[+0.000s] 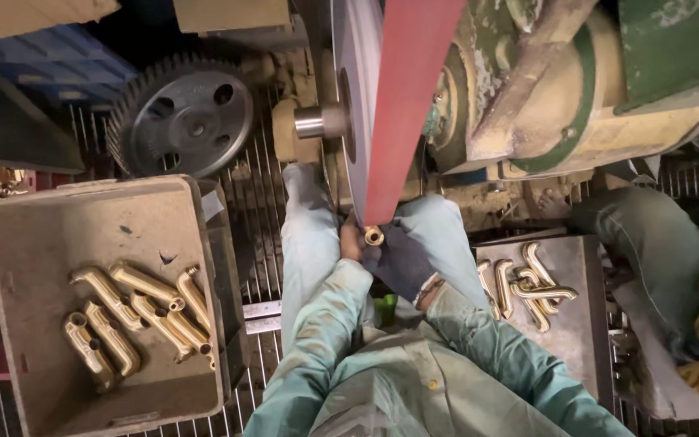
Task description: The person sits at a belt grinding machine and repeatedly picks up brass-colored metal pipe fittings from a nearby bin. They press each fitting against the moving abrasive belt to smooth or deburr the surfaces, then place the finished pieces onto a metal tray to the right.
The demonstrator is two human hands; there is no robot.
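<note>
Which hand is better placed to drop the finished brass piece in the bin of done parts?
Probably left: the left hand is on the side of the bin; the gloved right hand also grips the brass piece at the red belt.

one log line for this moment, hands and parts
left hand: on brass fitting | right hand: dark glove, same fitting | fitting: at red belt | left bin: brass parts | right tray: brass parts

1 head-worn camera looks steeply down, close over the person's lap (probably seated), facing the red belt (pixel 408 105) ahead.
</note>
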